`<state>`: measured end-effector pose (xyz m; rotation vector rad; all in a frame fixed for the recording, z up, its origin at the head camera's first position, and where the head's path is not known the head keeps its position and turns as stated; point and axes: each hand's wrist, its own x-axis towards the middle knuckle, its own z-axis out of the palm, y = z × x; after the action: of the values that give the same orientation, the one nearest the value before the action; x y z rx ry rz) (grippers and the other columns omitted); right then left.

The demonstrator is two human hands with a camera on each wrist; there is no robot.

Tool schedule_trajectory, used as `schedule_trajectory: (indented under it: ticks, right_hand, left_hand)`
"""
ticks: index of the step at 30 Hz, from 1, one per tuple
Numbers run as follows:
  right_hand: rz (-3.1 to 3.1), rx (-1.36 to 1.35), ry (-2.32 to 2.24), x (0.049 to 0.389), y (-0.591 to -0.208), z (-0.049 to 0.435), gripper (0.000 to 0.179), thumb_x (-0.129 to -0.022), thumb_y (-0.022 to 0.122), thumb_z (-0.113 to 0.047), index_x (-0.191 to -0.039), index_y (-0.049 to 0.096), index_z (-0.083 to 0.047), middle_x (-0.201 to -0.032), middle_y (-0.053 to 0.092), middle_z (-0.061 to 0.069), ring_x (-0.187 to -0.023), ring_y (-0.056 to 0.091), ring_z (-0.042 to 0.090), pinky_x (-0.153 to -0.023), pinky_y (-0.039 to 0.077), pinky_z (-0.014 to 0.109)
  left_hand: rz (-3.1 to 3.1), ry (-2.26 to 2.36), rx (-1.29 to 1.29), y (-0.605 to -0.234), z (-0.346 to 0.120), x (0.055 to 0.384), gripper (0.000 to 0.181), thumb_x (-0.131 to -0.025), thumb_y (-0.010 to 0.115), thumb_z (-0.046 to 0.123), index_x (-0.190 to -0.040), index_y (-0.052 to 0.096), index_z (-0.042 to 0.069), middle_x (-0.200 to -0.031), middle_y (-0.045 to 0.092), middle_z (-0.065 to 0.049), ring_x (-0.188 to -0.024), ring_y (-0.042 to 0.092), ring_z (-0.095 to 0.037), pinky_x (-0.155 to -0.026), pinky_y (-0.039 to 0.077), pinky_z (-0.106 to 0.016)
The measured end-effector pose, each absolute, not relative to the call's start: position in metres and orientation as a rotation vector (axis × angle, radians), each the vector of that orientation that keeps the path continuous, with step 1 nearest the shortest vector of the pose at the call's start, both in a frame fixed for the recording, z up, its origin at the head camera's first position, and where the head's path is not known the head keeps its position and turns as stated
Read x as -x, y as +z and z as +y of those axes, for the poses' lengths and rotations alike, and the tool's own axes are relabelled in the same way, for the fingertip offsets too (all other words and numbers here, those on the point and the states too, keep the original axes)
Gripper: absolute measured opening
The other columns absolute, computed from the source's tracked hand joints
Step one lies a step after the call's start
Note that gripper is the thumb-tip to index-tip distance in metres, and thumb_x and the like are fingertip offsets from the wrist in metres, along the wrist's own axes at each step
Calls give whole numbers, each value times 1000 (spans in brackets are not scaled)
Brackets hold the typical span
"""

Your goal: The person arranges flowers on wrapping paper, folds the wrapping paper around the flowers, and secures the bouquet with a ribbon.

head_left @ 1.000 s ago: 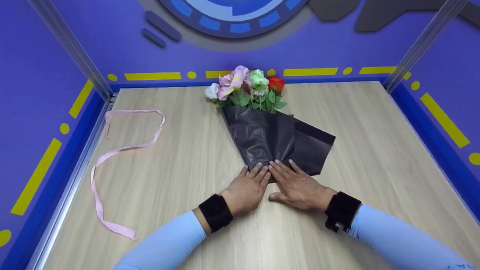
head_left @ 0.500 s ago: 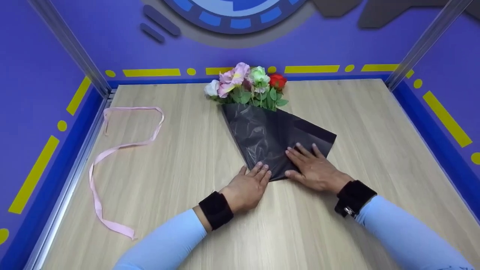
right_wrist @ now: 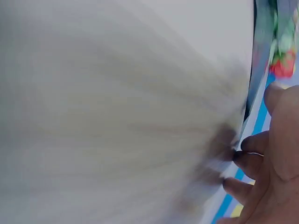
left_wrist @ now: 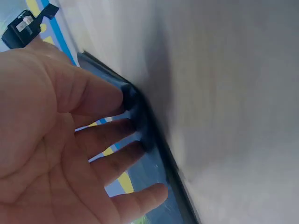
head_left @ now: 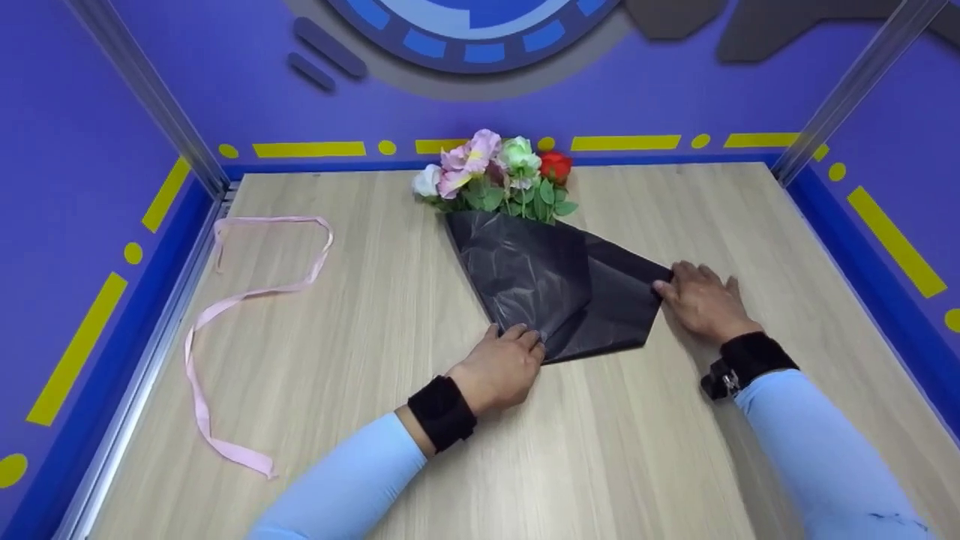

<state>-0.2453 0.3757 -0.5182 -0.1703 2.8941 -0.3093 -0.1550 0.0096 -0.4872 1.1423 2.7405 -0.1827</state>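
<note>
A bouquet of artificial flowers [head_left: 480, 165], pink, white, green and red, lies at the back of the table in black wrapping paper [head_left: 517, 262]. The paper's left part is folded over the stems; a flap [head_left: 619, 300] spreads flat to the right. My left hand [head_left: 502, 367] rests on the narrow lower end, its fingertips on the paper; the left wrist view shows its fingers [left_wrist: 112, 135] along the dark edge. At the flap's right corner is my right hand [head_left: 705, 300], thumb over the edge. In the right wrist view a gap separates its thumb and fingers [right_wrist: 247, 163].
A long pink ribbon [head_left: 199, 375] lies in loose bends on the left side of the wooden table [head_left: 390, 300]. Blue-purple panels [head_left: 675, 97] stand around the back and sides, with metal posts at the corners.
My right hand has moved from the paper's lower end across the flap to its right corner. The left hand stays at the lower end, while the paper's crease in the middle has shifted slightly.
</note>
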Motion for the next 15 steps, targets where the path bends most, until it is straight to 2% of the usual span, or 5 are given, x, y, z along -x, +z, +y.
schedule_trajectory:
  ticks: [4, 9, 15]
  right_hand:
    - [2876, 82, -339, 248, -521, 372, 94, -108, 19, -65, -163, 12, 11, -169, 8, 37, -156, 1, 59, -115, -3, 84]
    - [2810, 14, -367, 246, -522, 359, 103, -106, 24, -70, -162, -3, 13, -168, -7, 38, -155, -11, 58, -116, -10, 81]
    - [2821, 17, -386, 244, -523, 353, 100, -108, 26, -65, -161, -3, 15, -168, -7, 39, -156, -11, 58, -118, -8, 79]
  left_hand:
    - [2760, -169, -1159, -486, 16, 156, 40, -104, 47, 18, -138, 64, 6, -150, 58, -11, -142, 51, -30, -114, 47, -54]
    - [2763, -83, -1149, -489, 19, 160, 37, -105, 45, 15, -135, 63, 4, -154, 53, -13, -153, 42, -29, -119, 43, -54]
    - [2774, -24, -1128, -497, 18, 163, 32, -106, 42, 15, -133, 58, 5, -158, 51, -14, -154, 41, -29, -120, 41, -54]
